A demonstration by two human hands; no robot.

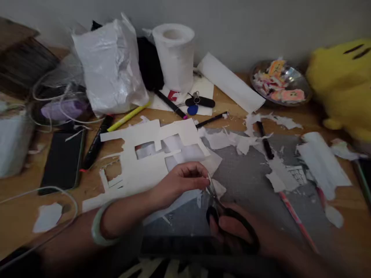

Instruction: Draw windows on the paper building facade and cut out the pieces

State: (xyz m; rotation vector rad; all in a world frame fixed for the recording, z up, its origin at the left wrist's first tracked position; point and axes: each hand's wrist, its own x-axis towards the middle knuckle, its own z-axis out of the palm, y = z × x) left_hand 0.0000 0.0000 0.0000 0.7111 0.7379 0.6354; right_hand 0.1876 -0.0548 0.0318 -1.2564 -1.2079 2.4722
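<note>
My left hand (181, 181) is closed in a pinch on a small piece of white paper (218, 189) just above the scissor blades. My right hand (234, 227) grips black-handled scissors (220, 208), fingers through the loops, blades pointing up toward the left fingertips. A pale green bangle (98, 227) sits on my left wrist. Under the hands lie a grey cutting mat (252, 181) and a large white sheet with rectangular cut-outs (150, 150).
Paper scraps (278, 170) litter the wooden desk. Markers (94, 144), a yellow highlighter (129, 116), a phone (62, 160), a plastic bag (110, 65), a paper roll (174, 54), keys (198, 102), a bowl of sweets (279, 83) and a yellow plush (344, 81) surround the mat.
</note>
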